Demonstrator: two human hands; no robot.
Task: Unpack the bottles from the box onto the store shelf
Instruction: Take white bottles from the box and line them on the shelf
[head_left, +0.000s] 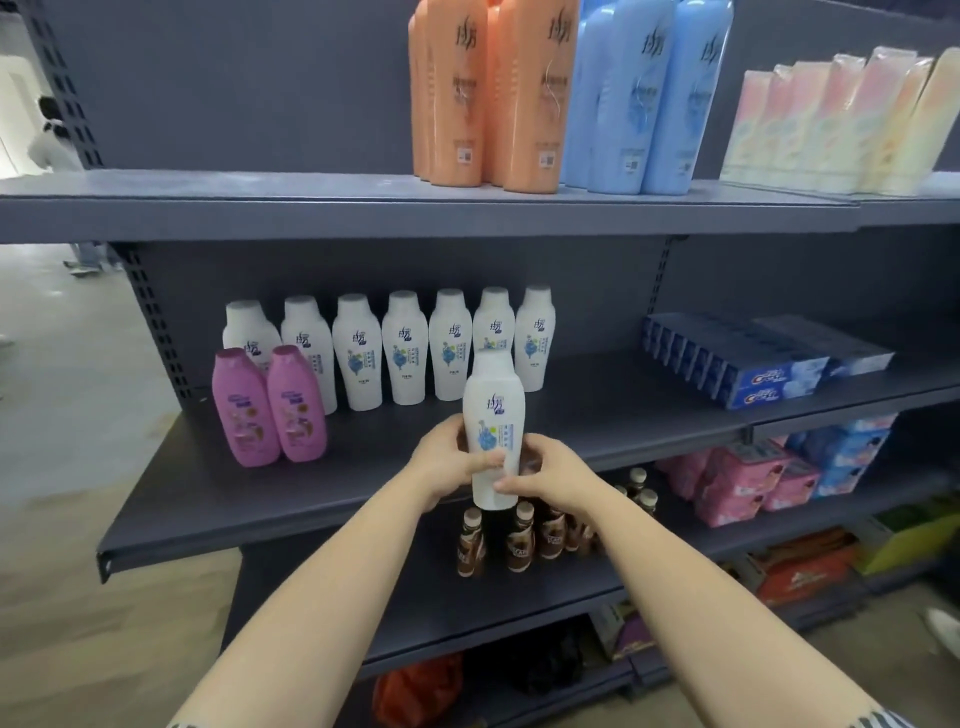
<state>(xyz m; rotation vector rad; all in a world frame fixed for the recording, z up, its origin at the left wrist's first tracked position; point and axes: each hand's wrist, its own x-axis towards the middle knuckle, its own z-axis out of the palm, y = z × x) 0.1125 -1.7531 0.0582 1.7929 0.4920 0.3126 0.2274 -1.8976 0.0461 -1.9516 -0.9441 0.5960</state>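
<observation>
Head view showed your left hand (441, 460) and right hand (550, 470) both gripping the white bottle (493, 410) upright over the shelf (311, 493) front edge, where setting it too near that edge could have toppled it off.

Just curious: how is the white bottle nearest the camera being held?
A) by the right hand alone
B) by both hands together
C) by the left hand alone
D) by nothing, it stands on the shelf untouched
B: the left hand and the right hand each wrap fingers round the lower half of the white bottle, one on either side, and hold it upright.
</observation>
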